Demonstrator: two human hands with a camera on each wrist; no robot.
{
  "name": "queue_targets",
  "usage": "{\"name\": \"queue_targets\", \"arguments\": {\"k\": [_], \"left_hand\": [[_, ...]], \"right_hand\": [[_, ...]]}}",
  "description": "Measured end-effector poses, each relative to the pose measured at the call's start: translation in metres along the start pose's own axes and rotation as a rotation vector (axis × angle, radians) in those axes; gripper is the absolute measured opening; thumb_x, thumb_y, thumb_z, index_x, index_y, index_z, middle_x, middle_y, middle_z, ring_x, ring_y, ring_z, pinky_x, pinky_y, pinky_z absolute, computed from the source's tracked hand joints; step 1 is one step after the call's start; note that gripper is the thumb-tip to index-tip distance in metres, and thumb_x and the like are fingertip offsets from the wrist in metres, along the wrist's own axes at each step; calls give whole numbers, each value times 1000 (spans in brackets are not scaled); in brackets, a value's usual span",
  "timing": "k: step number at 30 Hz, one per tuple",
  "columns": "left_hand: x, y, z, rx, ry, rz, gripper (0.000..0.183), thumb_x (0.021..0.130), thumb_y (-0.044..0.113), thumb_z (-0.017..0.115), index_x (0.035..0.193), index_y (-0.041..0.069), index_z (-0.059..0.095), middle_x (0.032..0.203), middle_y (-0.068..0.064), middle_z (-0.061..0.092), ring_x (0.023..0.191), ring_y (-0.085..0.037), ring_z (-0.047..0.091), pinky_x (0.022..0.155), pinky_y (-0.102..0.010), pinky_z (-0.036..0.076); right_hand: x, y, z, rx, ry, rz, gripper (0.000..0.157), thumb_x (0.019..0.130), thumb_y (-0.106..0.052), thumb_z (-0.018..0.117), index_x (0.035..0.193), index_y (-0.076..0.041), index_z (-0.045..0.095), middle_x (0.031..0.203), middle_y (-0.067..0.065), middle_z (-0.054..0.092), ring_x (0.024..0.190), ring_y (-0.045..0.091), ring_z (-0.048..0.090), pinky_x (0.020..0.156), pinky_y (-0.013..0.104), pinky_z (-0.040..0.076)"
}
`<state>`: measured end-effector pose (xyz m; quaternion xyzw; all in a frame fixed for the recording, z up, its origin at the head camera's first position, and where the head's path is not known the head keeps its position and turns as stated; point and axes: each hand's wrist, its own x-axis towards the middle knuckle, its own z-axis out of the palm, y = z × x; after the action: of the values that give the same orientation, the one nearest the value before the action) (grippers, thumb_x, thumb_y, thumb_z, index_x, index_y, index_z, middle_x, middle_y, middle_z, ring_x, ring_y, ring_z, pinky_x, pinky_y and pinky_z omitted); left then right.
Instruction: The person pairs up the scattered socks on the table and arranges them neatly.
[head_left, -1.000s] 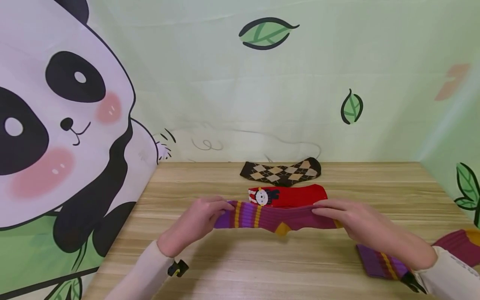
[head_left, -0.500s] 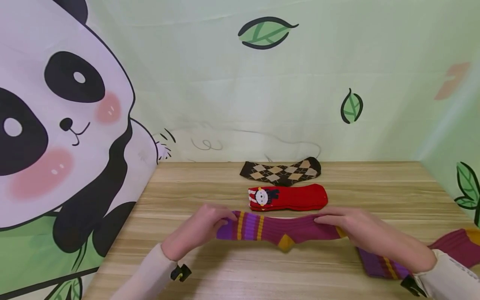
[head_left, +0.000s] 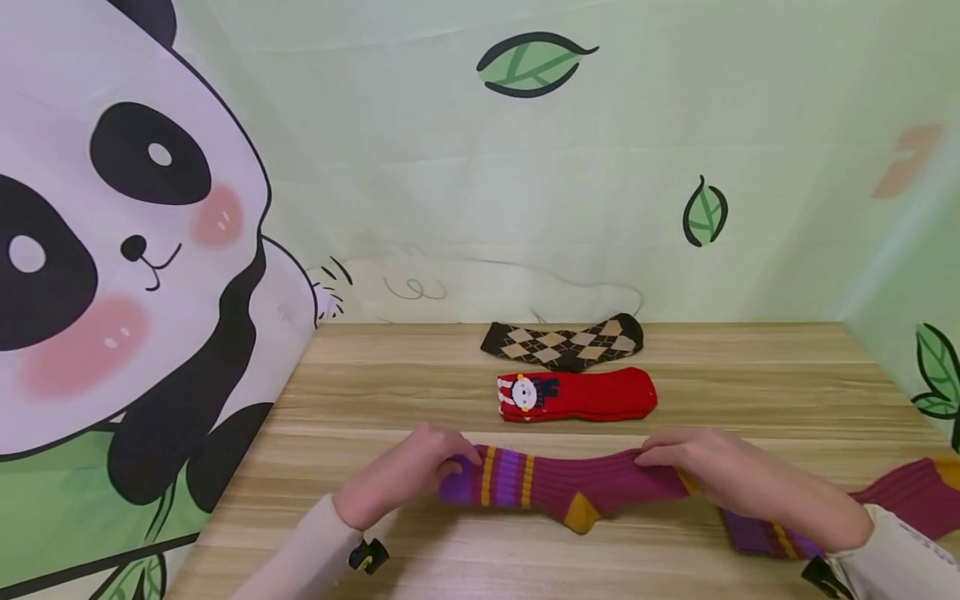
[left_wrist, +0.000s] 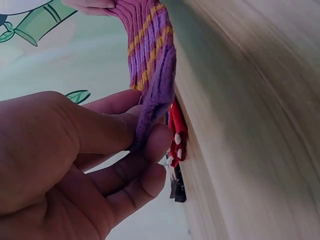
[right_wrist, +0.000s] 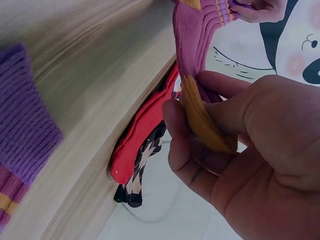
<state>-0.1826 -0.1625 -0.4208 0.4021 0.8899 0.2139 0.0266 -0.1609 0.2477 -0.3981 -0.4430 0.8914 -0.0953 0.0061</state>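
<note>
A magenta sock (head_left: 555, 483) with purple and yellow stripes and a mustard heel is stretched sideways between both hands, close over the table. My left hand (head_left: 412, 471) pinches its purple cuff; in the left wrist view, thumb and fingers (left_wrist: 155, 142) close on the ribbed edge. At the other end my right hand (head_left: 712, 462) pinches the toe, whose yellow tip (right_wrist: 205, 120) shows between thumb and fingers in the right wrist view. Behind the sock lies a red sock (head_left: 592, 395) with a white animal face, laid flat. Farther back is a black and tan argyle sock (head_left: 562, 344).
Another magenta and purple striped sock (head_left: 911, 504) lies at the right, partly hidden under my right forearm. The wooden table (head_left: 375, 375) meets a pale green backdrop (head_left: 420, 167) printed with a panda and leaves.
Both hands have drawn the stretched striped sock toward me, away from the red sock, which now shows whole. The red and argyle socks have stayed put.
</note>
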Motion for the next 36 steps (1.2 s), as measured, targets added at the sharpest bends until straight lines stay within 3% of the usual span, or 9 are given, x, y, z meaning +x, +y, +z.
{"name": "queue_targets", "arguments": {"k": [12, 20, 36], "left_hand": [[-1, 2, 14, -62, -112, -82, 25, 92, -8, 69, 110, 8, 78, 113, -4, 76, 108, -15, 70, 90, -25, 56], [0, 5, 19, -61, -142, -86, 24, 93, -5, 69, 111, 9, 78, 113, -4, 76, 108, -14, 70, 91, -25, 56], [0, 8, 30, -16, -107, -59, 24, 90, -7, 71, 108, 9, 78, 108, -3, 76, 102, -11, 70, 90, -24, 55]], "right_hand": [[-6, 0, 13, 34, -37, 17, 55, 79, 24, 67, 117, -14, 76, 123, 2, 70, 109, 23, 69, 88, 41, 59], [-9, -1, 22, 62, -67, 42, 45, 84, 17, 70, 115, -16, 76, 120, 0, 70, 107, 20, 69, 87, 39, 60], [-17, 3, 34, 111, -46, 69, 41, 87, 10, 73, 115, -19, 77, 113, -6, 68, 101, 13, 68, 83, 37, 61]]}}
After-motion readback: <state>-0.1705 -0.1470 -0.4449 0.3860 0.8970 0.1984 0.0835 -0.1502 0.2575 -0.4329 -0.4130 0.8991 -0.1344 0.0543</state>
